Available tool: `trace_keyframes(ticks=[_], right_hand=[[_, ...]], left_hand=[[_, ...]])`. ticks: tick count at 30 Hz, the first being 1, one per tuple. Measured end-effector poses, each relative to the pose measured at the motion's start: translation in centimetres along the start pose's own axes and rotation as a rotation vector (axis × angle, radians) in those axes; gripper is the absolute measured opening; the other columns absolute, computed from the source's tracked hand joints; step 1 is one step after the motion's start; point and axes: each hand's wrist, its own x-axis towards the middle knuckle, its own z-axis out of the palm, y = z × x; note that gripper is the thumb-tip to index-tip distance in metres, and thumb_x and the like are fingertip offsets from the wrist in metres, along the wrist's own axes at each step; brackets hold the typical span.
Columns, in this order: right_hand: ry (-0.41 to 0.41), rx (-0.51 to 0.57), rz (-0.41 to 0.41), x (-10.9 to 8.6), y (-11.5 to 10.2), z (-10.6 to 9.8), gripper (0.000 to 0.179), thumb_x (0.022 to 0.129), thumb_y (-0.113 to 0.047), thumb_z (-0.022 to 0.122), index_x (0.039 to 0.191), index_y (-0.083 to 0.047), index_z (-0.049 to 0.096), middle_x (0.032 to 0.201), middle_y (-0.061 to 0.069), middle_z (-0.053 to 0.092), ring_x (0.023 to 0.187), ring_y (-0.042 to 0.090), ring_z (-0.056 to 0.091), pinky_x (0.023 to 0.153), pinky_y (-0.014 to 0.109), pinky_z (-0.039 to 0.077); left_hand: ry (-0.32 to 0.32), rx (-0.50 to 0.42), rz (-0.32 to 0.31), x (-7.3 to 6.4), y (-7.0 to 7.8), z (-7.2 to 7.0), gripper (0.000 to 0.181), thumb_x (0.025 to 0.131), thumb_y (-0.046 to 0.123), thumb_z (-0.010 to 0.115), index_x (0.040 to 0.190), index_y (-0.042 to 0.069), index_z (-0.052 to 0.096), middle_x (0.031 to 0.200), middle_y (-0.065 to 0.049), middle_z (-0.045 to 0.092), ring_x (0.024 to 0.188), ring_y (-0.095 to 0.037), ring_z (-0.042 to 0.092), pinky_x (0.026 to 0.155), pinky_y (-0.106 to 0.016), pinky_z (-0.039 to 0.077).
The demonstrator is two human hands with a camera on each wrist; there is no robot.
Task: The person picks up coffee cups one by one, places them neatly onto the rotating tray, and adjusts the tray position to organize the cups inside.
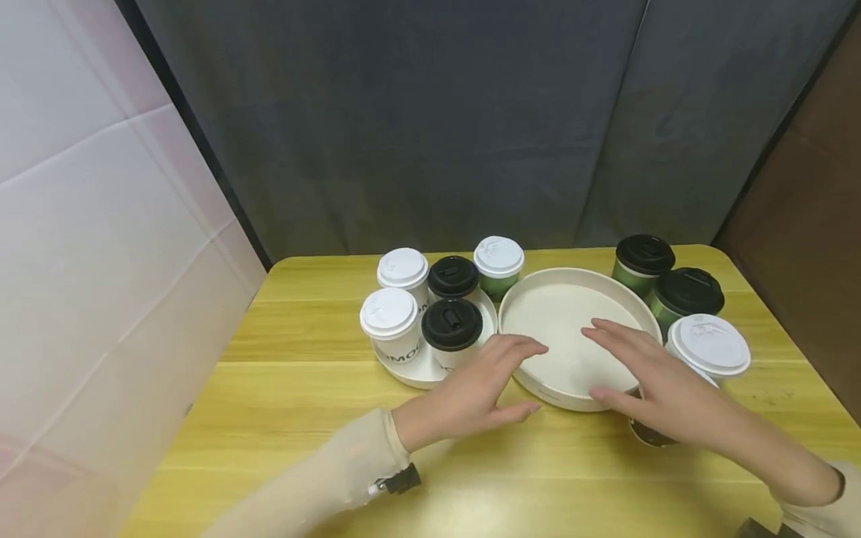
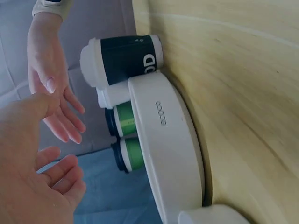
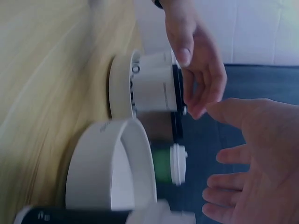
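Note:
My left hand (image 1: 474,390) hovers empty, fingers loosely extended, by the front left of a round cream tray (image 1: 572,329) with a raised rim. My right hand (image 1: 662,388) is held empty over the tray's right side, facing the left one. A paper cup with a black lid (image 1: 452,325) stands closest to the left hand, on a smaller round white tray (image 1: 420,370). A dark cup (image 2: 128,58) with a white lid stands at the big tray's right front, largely hidden by the right hand in the head view. Nothing lies on the visible part of the big tray.
The small tray also carries white-lidded cups (image 1: 390,317) and another black-lidded cup (image 1: 454,276). A green cup with a white lid (image 1: 498,258) stands behind, between the trays. Right of the big tray are green black-lidded cups (image 1: 687,293) and a white-lidded cup (image 1: 709,345).

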Motion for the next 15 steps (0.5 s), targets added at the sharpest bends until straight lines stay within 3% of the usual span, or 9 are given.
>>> trace_keyframes(ticks=[9,10,12,13,15], right_hand=[[-0.007,-0.013,0.049,-2.4,3.4,-0.9,0.075,0.081,-0.042,0.079,0.146,-0.024,0.045,0.153,0.013,0.043,0.133,0.041,0.044,0.094,0.062,0.044],[0.001,-0.026,0.046,-2.7,3.9,-0.9,0.076,0.079,-0.042,0.081,0.145,-0.024,0.046,0.153,0.013,0.044,0.132,0.040,0.044,0.102,0.056,0.044],[0.020,-0.059,0.028,-3.4,4.8,-0.9,0.081,0.075,-0.041,0.084,0.145,-0.022,0.047,0.150,0.015,0.047,0.130,0.039,0.046,0.104,0.049,0.043],[0.037,-0.072,0.010,-3.6,5.3,-0.8,0.083,0.072,-0.040,0.085,0.144,-0.021,0.048,0.148,0.016,0.049,0.128,0.038,0.047,0.111,0.040,0.039],[0.065,-0.105,-0.012,-4.1,6.0,-0.6,0.086,0.067,-0.040,0.088,0.142,-0.022,0.049,0.144,0.015,0.052,0.125,0.034,0.049,0.113,0.015,0.028]], left_hand=[[-0.107,-0.008,0.023,1.8,0.8,1.8,0.067,0.095,0.041,0.062,0.149,0.013,0.034,0.149,-0.003,0.043,0.138,-0.014,0.041,0.119,-0.022,0.034],[-0.110,-0.012,0.028,2.0,0.9,2.0,0.067,0.095,0.042,0.061,0.149,0.013,0.034,0.149,-0.002,0.043,0.137,-0.014,0.041,0.118,-0.021,0.033],[-0.123,-0.019,0.030,2.6,1.1,2.4,0.067,0.096,0.042,0.060,0.149,0.013,0.033,0.149,-0.001,0.042,0.137,-0.013,0.041,0.118,-0.019,0.033],[-0.130,-0.022,0.029,2.8,1.2,2.5,0.067,0.096,0.043,0.060,0.149,0.013,0.034,0.149,-0.001,0.043,0.136,-0.012,0.042,0.118,-0.019,0.032],[-0.149,-0.028,0.030,3.2,1.4,3.0,0.067,0.096,0.043,0.060,0.149,0.013,0.034,0.149,0.000,0.043,0.135,-0.012,0.042,0.118,-0.017,0.031]])
